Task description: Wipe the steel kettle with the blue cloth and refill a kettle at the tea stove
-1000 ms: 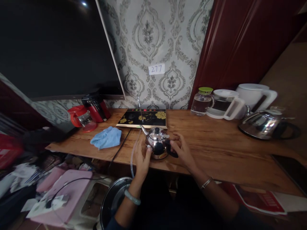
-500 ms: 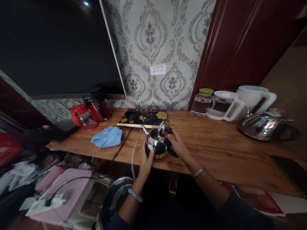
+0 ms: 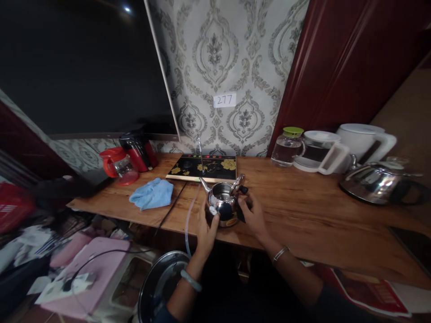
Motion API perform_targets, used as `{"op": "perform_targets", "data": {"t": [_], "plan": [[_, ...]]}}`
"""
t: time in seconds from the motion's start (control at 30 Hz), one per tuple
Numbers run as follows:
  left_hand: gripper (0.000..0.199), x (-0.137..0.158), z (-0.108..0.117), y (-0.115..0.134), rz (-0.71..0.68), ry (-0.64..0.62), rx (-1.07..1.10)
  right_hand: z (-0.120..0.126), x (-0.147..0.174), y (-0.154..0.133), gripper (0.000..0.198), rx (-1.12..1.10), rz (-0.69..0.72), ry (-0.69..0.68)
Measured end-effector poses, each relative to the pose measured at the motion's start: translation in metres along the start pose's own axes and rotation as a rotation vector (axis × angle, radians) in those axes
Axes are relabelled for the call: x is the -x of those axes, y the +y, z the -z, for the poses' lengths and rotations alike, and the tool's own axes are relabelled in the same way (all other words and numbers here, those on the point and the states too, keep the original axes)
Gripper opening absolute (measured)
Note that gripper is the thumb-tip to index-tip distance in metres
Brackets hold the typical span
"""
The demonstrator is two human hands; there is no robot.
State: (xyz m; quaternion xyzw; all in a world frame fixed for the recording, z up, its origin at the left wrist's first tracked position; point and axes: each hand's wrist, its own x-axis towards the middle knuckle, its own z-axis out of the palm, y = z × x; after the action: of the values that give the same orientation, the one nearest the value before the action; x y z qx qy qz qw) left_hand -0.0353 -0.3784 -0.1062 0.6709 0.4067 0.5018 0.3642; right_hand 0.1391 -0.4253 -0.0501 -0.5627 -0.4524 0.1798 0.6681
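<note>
A small shiny steel kettle (image 3: pixel 222 204) stands near the front edge of the wooden table, its spout pointing to the back left. Its lid (image 3: pixel 237 184) is tipped up on the right side of the rim, black knob outward, so the mouth shows the inside. My left hand (image 3: pixel 206 231) is curved around the left of the kettle's body, thumb on its front. My right hand (image 3: pixel 253 214) closes around the kettle's black handle on the right, just below the lid knob; some of its fingers are hidden.
Behind the kettle lies a black flowered tea stove (image 3: pixel 202 167) with a thin upright metal spout. A blue cloth (image 3: pixel 152 194) and red-lidded jug (image 3: pixel 119 166) are left. Glass jugs, a white pitcher and a larger steel kettle (image 3: pixel 375 181) stand right. A metal pot (image 3: pixel 158 282) sits below.
My right hand has let go of the lid knob and moved down to the handle. The lid now leans further back to the right. My left hand stays on the kettle.
</note>
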Motion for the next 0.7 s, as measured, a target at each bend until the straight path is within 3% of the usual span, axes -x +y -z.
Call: {"op": "perform_targets", "data": {"t": [0.33,0.7], "plan": [[0.081,0.0,-0.007,-0.001,-0.044,0.119,-0.109,-0.02,-0.042,0.014,0.034,-0.106,0.012,-0.074],[0.073,0.004,-0.013,-0.015,-0.052,0.265,-0.085,-0.034,-0.065,0.026,0.025,-0.089,0.112,-0.078]]}}
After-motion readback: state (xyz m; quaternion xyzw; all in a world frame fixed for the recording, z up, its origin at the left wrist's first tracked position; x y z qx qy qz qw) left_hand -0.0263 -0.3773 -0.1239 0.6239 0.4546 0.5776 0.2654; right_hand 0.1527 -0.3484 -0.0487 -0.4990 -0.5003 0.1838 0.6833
